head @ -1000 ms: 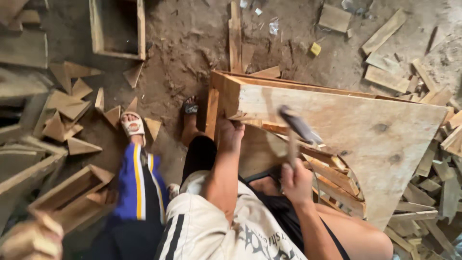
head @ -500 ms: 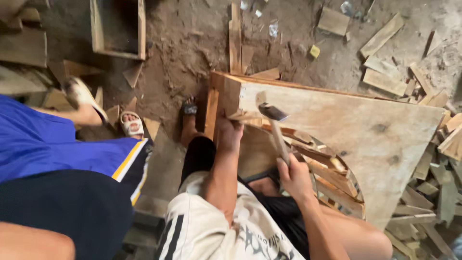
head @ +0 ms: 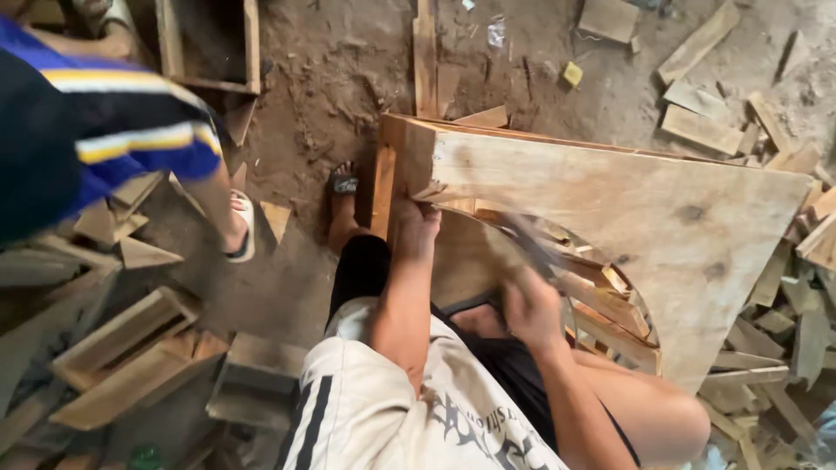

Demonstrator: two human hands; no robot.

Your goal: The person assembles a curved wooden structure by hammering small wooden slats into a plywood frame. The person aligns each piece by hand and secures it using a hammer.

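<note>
1. Head view, landmark: a large pale wooden panel with a curved cut-out edge (head: 627,209) stands on edge on the dirt floor, filling the centre and right of the view.
2. Small marked things: a small yellow square scrap (head: 572,74) lies on the dirt above the panel's top edge, and a crumpled pale wrapper (head: 496,33) lies further up and to its left; no label can be made out on either.
3. The left hand (head: 416,228) is closed over the panel's lower left corner, fingers pressed to the wood just under a splintered edge; what the fingers pinch there, if anything, is too small to tell.
4. The right hand (head: 533,306) is below the panel's curved edge, fist wrapped around the handle of a hammer (head: 535,248), which is blurred and streaks up and left towards the curve, close to the left hand.
5. Short brown wooden slats (head: 610,300) are stacked behind the curved opening, just right of the right hand.
6. A sandalled foot (head: 342,204) rests on the dirt just left of the panel's corner.
7. Another person in blue shorts with yellow and white stripes (head: 113,130) stands well left of the panel, among triangular wooden offcuts (head: 144,252).
</note>
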